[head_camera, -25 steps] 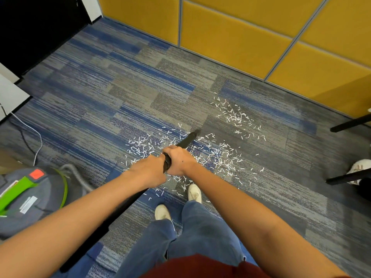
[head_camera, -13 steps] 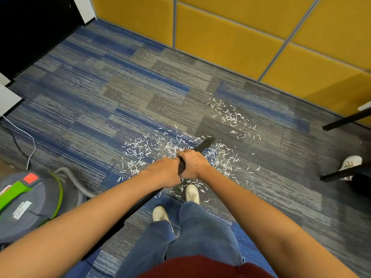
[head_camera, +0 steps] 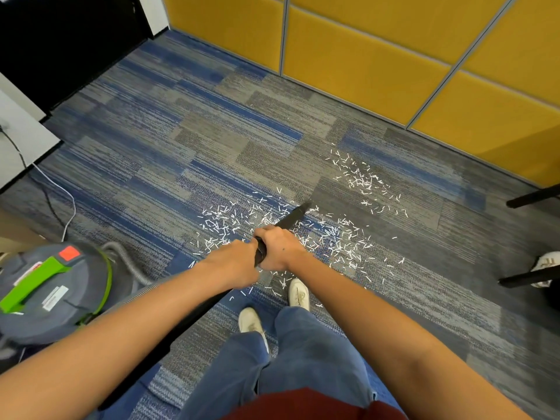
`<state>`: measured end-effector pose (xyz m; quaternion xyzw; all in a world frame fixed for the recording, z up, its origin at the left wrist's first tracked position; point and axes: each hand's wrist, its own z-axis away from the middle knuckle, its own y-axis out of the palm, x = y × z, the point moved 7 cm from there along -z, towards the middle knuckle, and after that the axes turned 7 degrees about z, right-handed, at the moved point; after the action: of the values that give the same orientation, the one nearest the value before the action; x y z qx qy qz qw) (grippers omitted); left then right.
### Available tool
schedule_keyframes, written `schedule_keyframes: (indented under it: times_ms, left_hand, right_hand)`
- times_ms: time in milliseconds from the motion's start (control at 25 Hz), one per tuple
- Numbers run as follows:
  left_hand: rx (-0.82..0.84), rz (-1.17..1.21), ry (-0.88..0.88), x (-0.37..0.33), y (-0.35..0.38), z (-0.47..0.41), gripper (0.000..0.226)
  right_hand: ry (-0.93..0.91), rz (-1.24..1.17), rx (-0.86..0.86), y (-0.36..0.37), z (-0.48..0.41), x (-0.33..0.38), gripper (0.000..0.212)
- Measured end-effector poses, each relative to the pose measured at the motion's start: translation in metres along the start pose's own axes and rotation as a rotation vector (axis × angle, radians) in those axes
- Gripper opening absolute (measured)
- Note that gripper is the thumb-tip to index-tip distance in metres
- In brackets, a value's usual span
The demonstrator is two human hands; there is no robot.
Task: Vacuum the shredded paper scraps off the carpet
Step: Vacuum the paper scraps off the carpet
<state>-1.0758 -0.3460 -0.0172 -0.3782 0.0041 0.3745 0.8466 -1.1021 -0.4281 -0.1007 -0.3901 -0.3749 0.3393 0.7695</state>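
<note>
We see through one wide-angle camera worn on the person's head, looking forward and steeply down at the carpet (head_camera: pixel 212 140). The person's legs (head_camera: pixel 303 356) fill the near edge, close under the lens; the yellow wall panels (head_camera: pixel 363 65) bound the far side, and the vacuum canister (head_camera: pixel 51 292) sits at the left edge.

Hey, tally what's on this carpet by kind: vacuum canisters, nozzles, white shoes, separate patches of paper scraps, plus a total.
vacuum canister: 1
black nozzle: 1
white shoes: 3, two the wearer's, one at the right edge
scrap patches: 2, large by the nozzle, smaller beyond
total: 7
</note>
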Motion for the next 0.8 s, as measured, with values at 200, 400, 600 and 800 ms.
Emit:
schedule_keyframes:
  times_ms: [200,400,600,800]
  left_hand:
    - [0.020,-0.020,0.051,-0.007,0.007,0.007,0.039]
    - [0.053,-0.056,0.129,-0.028,0.019,0.005,0.038]
    - [0.054,-0.072,0.176,-0.051,0.037,0.001,0.040]
    - [0.071,-0.004,0.147,-0.042,0.045,0.001,0.042]
  right_hand:
    - [0.022,0.052,0.010,0.005,0.013,-0.003,0.023]
    - [0.100,0.054,0.003,0.015,0.035,-0.027,0.026]
    - [0.173,0.040,-0.008,0.023,0.057,-0.052,0.026]
    - [0.148,0.016,0.000,0.029,0.059,-0.045,0.030]
